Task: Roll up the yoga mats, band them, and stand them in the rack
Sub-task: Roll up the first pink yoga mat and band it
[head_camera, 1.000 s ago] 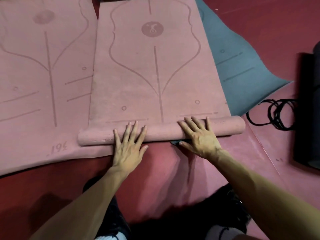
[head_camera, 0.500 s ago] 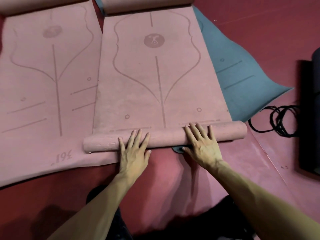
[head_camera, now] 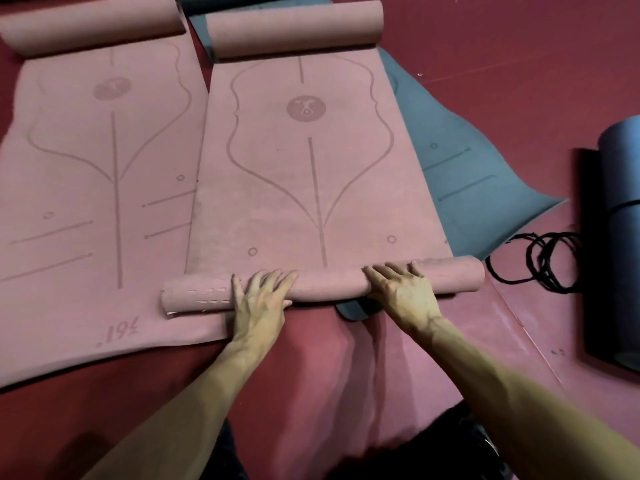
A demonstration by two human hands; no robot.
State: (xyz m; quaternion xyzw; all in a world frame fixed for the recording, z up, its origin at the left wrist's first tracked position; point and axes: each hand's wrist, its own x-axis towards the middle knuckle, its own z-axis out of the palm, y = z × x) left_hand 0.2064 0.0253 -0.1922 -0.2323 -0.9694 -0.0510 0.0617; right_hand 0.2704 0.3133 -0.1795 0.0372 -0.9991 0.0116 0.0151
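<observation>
A pink yoga mat (head_camera: 311,188) lies on the red floor, its near end wound into a thin roll (head_camera: 325,285) and its far end curled up. My left hand (head_camera: 259,303) presses on the roll left of its middle with fingers spread. My right hand (head_camera: 405,292) presses on it further right, fingers straight over the top. A second pink mat (head_camera: 90,188) lies flat to the left, partly under the roll's left end. A blue mat (head_camera: 464,168) lies under the middle mat and sticks out on the right.
Black bands (head_camera: 540,261) lie in loops on the floor at the right. Dark rolled mats (head_camera: 620,237) lie beside them at the right edge. My dark-clothed knees (head_camera: 398,455) are at the bottom of the view.
The roll has moved a little further up the mat under both hands. The view has tilted up, and the curled far ends of both pink mats have come into sight.
</observation>
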